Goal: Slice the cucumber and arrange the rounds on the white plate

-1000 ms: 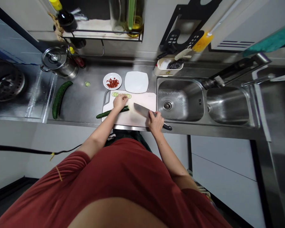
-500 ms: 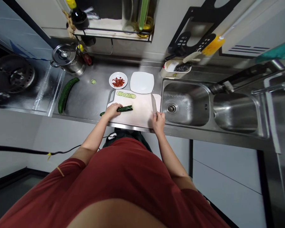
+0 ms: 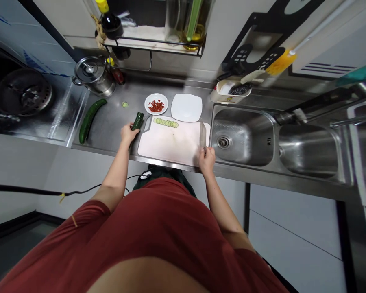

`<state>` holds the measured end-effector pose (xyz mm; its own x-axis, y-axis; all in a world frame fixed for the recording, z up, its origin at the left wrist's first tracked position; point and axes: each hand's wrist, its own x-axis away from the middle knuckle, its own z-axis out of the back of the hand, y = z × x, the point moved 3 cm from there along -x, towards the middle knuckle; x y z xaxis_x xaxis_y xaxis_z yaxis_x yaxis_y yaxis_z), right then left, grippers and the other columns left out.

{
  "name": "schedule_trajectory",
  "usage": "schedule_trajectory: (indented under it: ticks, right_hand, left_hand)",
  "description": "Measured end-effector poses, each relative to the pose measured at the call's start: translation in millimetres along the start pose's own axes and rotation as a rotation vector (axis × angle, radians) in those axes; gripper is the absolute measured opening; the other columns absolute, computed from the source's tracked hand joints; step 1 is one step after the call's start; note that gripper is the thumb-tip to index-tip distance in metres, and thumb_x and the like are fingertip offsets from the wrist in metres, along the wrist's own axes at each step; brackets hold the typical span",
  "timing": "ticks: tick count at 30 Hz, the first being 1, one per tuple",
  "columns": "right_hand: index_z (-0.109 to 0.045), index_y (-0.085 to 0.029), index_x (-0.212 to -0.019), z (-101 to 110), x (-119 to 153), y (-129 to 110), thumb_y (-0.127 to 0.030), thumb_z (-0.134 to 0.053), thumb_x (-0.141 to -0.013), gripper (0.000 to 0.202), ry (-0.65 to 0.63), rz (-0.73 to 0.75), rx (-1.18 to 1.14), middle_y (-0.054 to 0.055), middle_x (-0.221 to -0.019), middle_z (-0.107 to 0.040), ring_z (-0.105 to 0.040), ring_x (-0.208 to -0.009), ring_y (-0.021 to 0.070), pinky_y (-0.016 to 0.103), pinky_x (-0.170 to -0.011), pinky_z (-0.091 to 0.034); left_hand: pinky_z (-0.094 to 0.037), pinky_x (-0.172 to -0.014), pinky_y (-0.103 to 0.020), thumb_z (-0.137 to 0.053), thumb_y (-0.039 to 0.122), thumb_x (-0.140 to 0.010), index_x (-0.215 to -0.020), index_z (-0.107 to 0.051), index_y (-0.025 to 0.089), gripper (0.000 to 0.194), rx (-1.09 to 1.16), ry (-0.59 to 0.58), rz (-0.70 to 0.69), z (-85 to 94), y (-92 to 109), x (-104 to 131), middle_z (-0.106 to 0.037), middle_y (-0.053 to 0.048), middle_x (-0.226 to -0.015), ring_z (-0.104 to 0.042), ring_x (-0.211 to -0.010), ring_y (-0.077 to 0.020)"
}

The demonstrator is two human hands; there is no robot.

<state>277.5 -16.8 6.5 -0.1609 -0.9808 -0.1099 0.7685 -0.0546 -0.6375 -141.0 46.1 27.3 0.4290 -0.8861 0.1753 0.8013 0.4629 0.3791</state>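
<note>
My left hand (image 3: 129, 133) is closed around a cut cucumber (image 3: 138, 121), just left of the white cutting board (image 3: 171, 146). The cucumber's cut end points away from me. In my right hand (image 3: 207, 159) is a knife (image 3: 203, 136), its blade pointing away from me over the board's right edge. A row of overlapping cucumber slices (image 3: 166, 122) lies along the far side of the board. Behind the board stand a white plate of chopped red pieces (image 3: 156, 106) and a square white plate (image 3: 186, 108) with nothing on it.
A whole cucumber (image 3: 91, 120) and a cucumber end piece (image 3: 125, 104) lie on the steel counter to the left. Behind them stands a lidded steel pot (image 3: 93, 75). At right is a double sink (image 3: 245, 138), with a utensil holder (image 3: 230, 91) behind it. A wall rack (image 3: 152, 44) overhangs the back.
My left hand has lifted the cut cucumber off the board and moved left, turning it to point away from me. My right hand still holds the knife, its blade now nearer the board's right edge.
</note>
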Motion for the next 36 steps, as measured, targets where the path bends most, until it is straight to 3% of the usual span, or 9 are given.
schedule_trajectory:
  ticks: [5, 19, 22, 25, 27, 31, 36]
  right_hand:
    - [-0.057, -0.019, -0.085, 1, -3, 1, -0.033, -0.037, -0.09, 0.025, -0.015, -0.004, -0.005, 0.006, -0.082, -0.052, -0.048, -0.078, 0.021, 0.033, -0.075, -0.039]
    - [-0.052, -0.021, -0.074, 1, -2, -2, -0.034, -0.037, -0.09, 0.025, -0.023, 0.014, -0.019, 0.005, -0.076, -0.049, -0.047, -0.074, 0.0205, 0.034, -0.073, -0.039]
    - [-0.049, -0.021, -0.073, 0, -2, -2, -0.036, -0.036, -0.091, 0.026, -0.036, 0.011, -0.034, 0.004, -0.075, -0.049, -0.046, -0.072, 0.0195, 0.032, -0.071, -0.038]
    - [-0.046, -0.022, -0.072, -2, -3, -2, -0.036, -0.036, -0.091, 0.026, -0.042, -0.012, -0.043, 0.003, -0.074, -0.048, -0.045, -0.07, 0.0185, 0.031, -0.069, -0.037]
    - [-0.044, -0.023, -0.071, -4, -3, -2, -0.036, -0.036, -0.09, 0.025, -0.046, -0.029, -0.044, 0.002, -0.072, -0.047, -0.045, -0.069, 0.018, 0.031, -0.068, -0.036]
    - [-0.042, -0.023, -0.07, -5, -3, -4, -0.036, -0.037, -0.09, 0.024, -0.054, -0.044, -0.044, 0.002, -0.072, -0.048, -0.044, -0.067, 0.0171, 0.03, -0.067, -0.037]
    - [-0.042, -0.023, -0.071, -2, -1, -8, -0.036, -0.037, -0.091, 0.024, -0.057, -0.045, -0.055, 0.001, -0.073, -0.048, -0.045, -0.069, 0.0169, 0.029, -0.069, -0.038]
  left_hand:
    - [-0.046, -0.086, -0.03, -0.067, 0.039, -0.073, -0.115, -0.063, 0.021, 0.047, -0.006, -0.01, 0.087, 0.1, -9, -8, -0.069, -0.007, -0.107, -0.063, -0.099, -0.0219]
    - [-0.046, -0.086, -0.037, -0.072, 0.04, -0.069, -0.114, -0.061, 0.025, 0.049, 0.002, -0.093, 0.165, -7.6, 0, -6, -0.067, -0.008, -0.109, -0.061, -0.102, -0.0267]
    - [-0.045, -0.089, -0.04, -0.07, 0.044, -0.07, -0.122, -0.056, 0.025, 0.056, 0.0, -0.022, 0.161, -2.0, 8, 3, -0.062, -0.01, -0.117, -0.057, -0.109, -0.0296]
    - [-0.039, -0.098, -0.042, -0.06, 0.044, -0.08, -0.127, -0.053, 0.025, 0.05, -0.029, 0.179, 0.053, 2.2, 29, 13, -0.053, -0.012, -0.128, -0.046, -0.121, -0.0309]
    - [-0.035, -0.102, -0.043, -0.053, 0.039, -0.086, -0.125, -0.055, 0.025, 0.042, -0.009, 0.199, -0.079, -4.5, 51, 19, -0.054, -0.011, -0.126, -0.046, -0.121, -0.0299]
    - [-0.038, -0.098, -0.034, -0.047, 0.033, -0.089, -0.119, -0.06, 0.02, 0.034, 0.082, -0.004, -0.35, -37.8, 99, 24, -0.059, -0.01, -0.112, -0.052, -0.11, -0.0246]
    - [-0.041, -0.092, -0.032, -0.045, 0.031, -0.091, -0.12, -0.061, 0.023, 0.034, 0.046, -0.16, -0.461, -76.6, 145, 27, -0.06, -0.009, -0.112, -0.053, -0.107, -0.0234]
